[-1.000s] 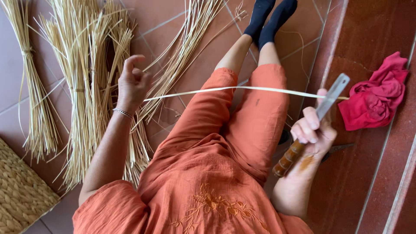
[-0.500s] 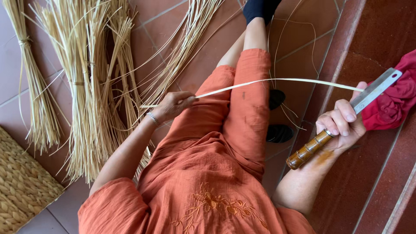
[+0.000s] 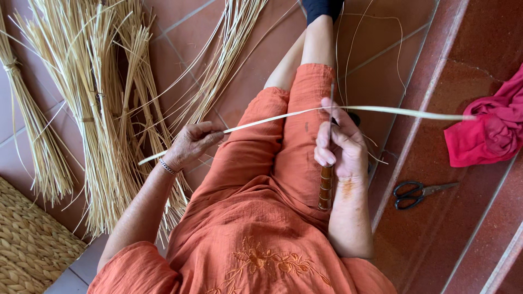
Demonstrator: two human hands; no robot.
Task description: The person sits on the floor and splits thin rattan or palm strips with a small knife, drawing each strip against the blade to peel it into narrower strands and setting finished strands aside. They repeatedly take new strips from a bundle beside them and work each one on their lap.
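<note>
My left hand pinches a long pale cane strip that runs across my orange-clad legs toward the right. My right hand grips a knife by its banded brown wooden handle, blade upright against the strip near my right knee. The blade is edge-on and mostly hidden by my fingers. The strip's right end reaches over a red cloth.
Bundles of pale straw and cane lie on the terracotta tile floor at left. A woven mat sits at the lower left corner. Black-handled scissors rest on the red step at right. Thin loose strands curl near my feet.
My right hand has swung the knife in from the far right and turned it upright against the strip. My left hand has stayed holding the strip's left part.
</note>
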